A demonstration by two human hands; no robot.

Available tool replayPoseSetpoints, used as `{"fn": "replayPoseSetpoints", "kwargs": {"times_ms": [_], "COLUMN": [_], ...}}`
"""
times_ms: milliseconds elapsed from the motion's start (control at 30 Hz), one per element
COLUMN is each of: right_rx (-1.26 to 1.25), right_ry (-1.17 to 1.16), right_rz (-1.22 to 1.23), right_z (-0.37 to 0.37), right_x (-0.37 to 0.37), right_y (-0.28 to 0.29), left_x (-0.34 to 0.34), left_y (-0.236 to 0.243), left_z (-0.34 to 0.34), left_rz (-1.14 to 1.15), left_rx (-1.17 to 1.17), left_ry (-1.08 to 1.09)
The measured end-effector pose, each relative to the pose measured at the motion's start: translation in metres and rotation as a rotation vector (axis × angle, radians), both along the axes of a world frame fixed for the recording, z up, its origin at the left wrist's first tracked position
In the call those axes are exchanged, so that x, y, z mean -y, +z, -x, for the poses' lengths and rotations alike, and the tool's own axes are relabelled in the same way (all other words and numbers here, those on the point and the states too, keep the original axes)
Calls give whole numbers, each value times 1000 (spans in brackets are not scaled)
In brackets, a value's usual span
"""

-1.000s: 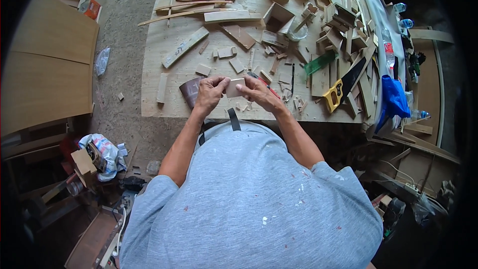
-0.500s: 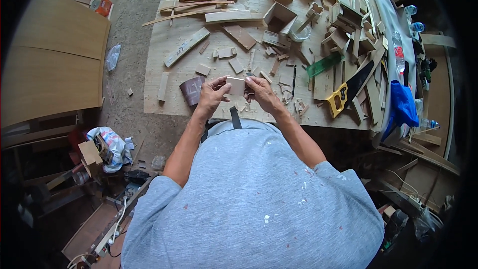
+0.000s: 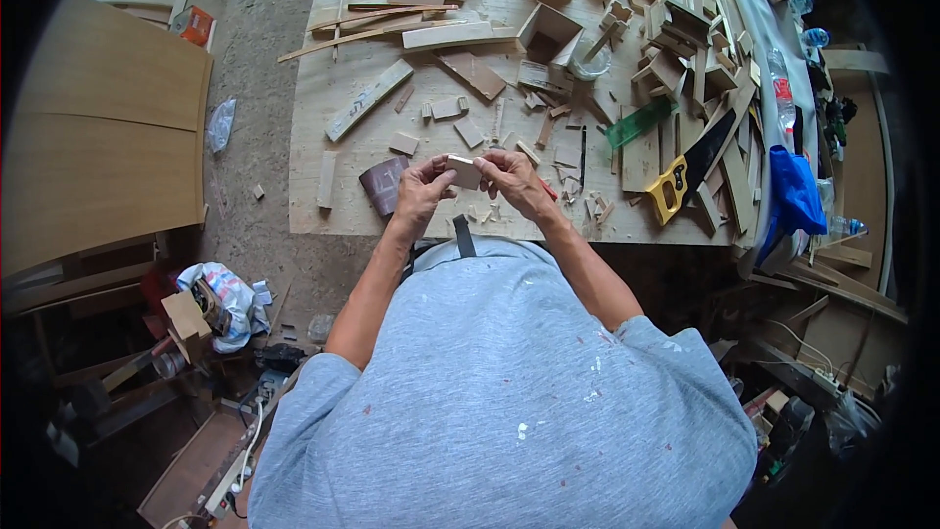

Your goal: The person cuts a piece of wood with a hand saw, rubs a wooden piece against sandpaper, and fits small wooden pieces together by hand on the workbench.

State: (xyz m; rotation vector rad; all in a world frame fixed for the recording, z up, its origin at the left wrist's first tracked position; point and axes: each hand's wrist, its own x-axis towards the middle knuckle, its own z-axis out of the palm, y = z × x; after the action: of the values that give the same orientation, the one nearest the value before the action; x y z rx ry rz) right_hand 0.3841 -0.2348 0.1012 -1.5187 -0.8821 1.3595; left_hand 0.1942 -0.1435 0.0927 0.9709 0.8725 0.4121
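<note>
A small flat wooden block (image 3: 463,174) is held up between both hands near the front edge of the workbench (image 3: 343,218). My left hand (image 3: 425,186) pinches its left side, and my right hand (image 3: 511,181) grips its right side with the thumb and fingers. Just left of my left hand lies a curled brown sheet of sandpaper (image 3: 382,186). Beyond the hands are small wood offcuts (image 3: 468,131) and a notched little wooden piece (image 3: 446,108). Something red shows beside my right wrist, partly hidden.
At the right lies a handsaw (image 3: 690,168) with a yellow handle, close to a green translucent strip (image 3: 640,123) and a pile of scrap wood (image 3: 685,49). An open wooden box (image 3: 548,34) and long slats (image 3: 367,29) lie farther back. A blue bag (image 3: 793,194) hangs at the right edge.
The block has tilted in my hands, and my right-hand fingers have shifted farther over it. The whole view has shifted slightly.
</note>
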Motion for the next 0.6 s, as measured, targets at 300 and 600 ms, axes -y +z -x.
{"fn": "replayPoseSetpoints", "kwargs": {"times_ms": [300, 600], "right_rx": [-310, -327], "right_ry": [-24, -38], "right_rz": [-92, 189], "right_z": [8, 1], "right_x": [10, 34], "right_y": [8, -14], "left_x": [6, 28], "left_y": [2, -19], "left_z": [-7, -5], "left_rz": [94, 134], "left_rx": [104, -83], "left_ry": [131, -4]}}
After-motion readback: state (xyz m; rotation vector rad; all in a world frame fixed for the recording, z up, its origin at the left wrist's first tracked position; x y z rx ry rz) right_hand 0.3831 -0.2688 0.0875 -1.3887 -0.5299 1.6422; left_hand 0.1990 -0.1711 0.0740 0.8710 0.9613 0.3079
